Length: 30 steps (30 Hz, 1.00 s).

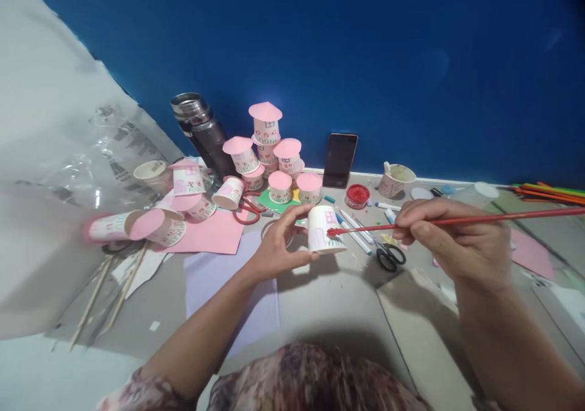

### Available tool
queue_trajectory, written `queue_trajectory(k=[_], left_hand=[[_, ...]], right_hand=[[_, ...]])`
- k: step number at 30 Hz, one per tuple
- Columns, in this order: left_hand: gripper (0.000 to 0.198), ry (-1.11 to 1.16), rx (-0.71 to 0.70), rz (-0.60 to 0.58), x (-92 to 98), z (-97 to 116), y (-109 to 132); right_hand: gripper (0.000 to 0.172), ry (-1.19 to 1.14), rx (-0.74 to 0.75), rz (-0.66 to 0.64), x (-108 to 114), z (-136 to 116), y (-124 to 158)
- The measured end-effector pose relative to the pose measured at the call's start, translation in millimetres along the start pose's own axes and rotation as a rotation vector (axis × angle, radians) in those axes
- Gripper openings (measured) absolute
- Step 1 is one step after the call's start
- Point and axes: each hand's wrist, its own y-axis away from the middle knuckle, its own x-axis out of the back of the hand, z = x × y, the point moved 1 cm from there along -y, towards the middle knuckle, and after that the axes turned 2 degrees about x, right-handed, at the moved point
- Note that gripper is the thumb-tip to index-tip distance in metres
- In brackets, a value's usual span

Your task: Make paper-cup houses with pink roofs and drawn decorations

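Observation:
My left hand (278, 243) grips a white paper cup (320, 222) by its ends, holding it above the table. The cup bears a drawn pink window, a pale purple door shape and green grass strokes. In my right hand (441, 237) is a long red paintbrush (475, 219), pinched near its ferrule. Its red-loaded tip is at the cup's side, near the grass strokes. Beyond the cup sits an open pot of red paint (357, 196). Several decorated cups with pink paper cone roofs (265, 112) stand stacked behind.
A steel flask (205, 136) and a phone (340, 160) lean by the blue wall. Red-handled scissors (247, 211), black-handled scissors (389, 257) and markers (354, 234) lie about. Purple paper (228, 289) and pink paper (214, 234) are at left; a patterned cup (395, 180) is at right.

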Motion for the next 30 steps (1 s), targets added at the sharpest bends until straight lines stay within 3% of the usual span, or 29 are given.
queue_trajectory(k=[30], left_hand=[[0.083,-0.013,-0.003,-0.012,-0.3,-2,1]], right_hand=[[0.013,0.089,0.047,0.014,4,-10,-1]])
